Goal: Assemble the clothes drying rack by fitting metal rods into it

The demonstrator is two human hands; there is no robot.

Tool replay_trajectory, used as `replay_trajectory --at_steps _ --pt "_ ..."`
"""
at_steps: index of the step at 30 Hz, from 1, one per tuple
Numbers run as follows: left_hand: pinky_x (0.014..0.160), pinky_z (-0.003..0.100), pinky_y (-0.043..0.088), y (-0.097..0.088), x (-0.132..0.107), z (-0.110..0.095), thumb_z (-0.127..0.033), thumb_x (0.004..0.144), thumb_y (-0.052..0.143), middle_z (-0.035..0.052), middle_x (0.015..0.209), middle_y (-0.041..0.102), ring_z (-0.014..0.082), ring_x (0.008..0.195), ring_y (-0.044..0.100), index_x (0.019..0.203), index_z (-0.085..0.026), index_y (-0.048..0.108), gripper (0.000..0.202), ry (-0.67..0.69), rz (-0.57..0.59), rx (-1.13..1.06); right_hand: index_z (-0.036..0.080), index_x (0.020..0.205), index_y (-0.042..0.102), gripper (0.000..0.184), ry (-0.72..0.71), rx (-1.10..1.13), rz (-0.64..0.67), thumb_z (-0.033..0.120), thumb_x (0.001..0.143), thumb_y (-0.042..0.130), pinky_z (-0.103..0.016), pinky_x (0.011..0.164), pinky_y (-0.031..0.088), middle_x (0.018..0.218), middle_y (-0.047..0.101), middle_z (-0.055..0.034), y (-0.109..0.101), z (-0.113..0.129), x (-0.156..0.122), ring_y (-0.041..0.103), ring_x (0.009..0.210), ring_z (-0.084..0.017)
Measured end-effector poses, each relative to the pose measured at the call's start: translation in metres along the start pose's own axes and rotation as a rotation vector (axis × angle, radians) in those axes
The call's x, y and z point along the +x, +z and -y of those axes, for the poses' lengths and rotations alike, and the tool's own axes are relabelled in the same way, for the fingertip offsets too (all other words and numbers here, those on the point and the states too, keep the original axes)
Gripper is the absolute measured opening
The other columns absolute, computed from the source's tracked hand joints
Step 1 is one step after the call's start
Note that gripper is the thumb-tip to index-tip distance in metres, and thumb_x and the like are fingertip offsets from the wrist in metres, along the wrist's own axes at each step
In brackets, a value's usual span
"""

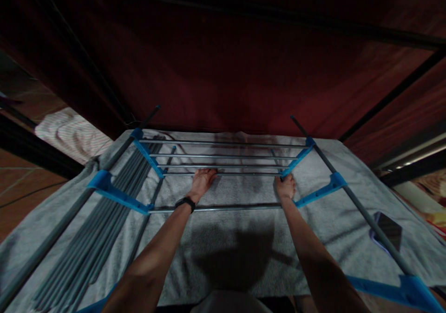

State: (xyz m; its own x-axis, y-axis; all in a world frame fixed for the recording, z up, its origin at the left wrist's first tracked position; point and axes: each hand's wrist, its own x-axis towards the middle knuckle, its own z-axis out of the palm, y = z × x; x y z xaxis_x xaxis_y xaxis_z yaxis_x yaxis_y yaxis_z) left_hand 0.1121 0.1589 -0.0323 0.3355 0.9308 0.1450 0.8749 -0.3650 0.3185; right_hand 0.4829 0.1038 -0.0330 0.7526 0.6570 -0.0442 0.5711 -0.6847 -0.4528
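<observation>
A partly assembled rack of grey metal tubes and blue plastic brackets lies in front of me. My left hand (203, 182), with a black band on the wrist, is closed over the nearest thin rod (244, 174) of the far tier. At that tier's right end, my right hand (285, 186) is closed around the lower end of the blue bracket (298, 158), where it meets an upright tube; some fingers are hidden. The matching left bracket (148, 157) holds the other rod ends. Closer to me, a single rod (240, 207) spans the second pair of brackets, passing beneath my forearms.
Loose grey tubes (101, 224) lie in a bundle on the left, on a grey blanket (230, 250). A phone (386, 231) rests at right, partly behind a long tube (369, 217). Dark red fabric (223, 71) rises beyond the rack. Striped cloth (73, 134) lies at far left.
</observation>
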Motion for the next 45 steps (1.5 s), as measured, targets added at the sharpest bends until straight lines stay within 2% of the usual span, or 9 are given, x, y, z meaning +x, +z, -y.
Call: replay_trajectory --at_steps 12,35,45 --pt "0.103 0.042 0.042 0.0054 0.0036 0.0040 -0.033 0.103 0.058 0.0113 0.114 0.077 0.0308 0.110 0.068 0.117 -0.026 0.079 0.026 -0.017 -0.009 -0.065 0.016 0.138 0.050 0.048 -0.007 -0.008 0.006 0.042 0.097 0.049 -0.050 0.108 0.043 0.141 0.058 -0.0225 0.0000 0.0007 0.0001 0.055 0.133 -0.036" --pt "0.100 0.041 0.045 0.0001 0.0046 0.0021 -0.034 0.108 0.049 0.0098 0.111 0.079 0.0277 0.107 0.071 0.122 -0.024 0.075 0.031 0.071 0.036 0.076 0.015 0.136 0.049 0.047 -0.016 -0.023 -0.016 0.040 0.096 0.049 -0.050 0.108 0.043 0.140 0.058 -0.0237 0.0031 0.0008 0.0002 0.055 0.133 -0.038" --pt "0.097 0.040 0.046 0.0033 0.0041 0.0047 -0.036 0.107 0.050 0.0111 0.108 0.079 0.0279 0.105 0.071 0.117 -0.023 0.075 0.030 0.087 -0.009 0.038 0.015 0.136 0.048 0.048 -0.018 -0.037 -0.010 0.042 0.096 0.049 -0.050 0.109 0.043 0.140 0.058 -0.0237 0.0041 -0.0002 0.0015 0.055 0.134 -0.038"
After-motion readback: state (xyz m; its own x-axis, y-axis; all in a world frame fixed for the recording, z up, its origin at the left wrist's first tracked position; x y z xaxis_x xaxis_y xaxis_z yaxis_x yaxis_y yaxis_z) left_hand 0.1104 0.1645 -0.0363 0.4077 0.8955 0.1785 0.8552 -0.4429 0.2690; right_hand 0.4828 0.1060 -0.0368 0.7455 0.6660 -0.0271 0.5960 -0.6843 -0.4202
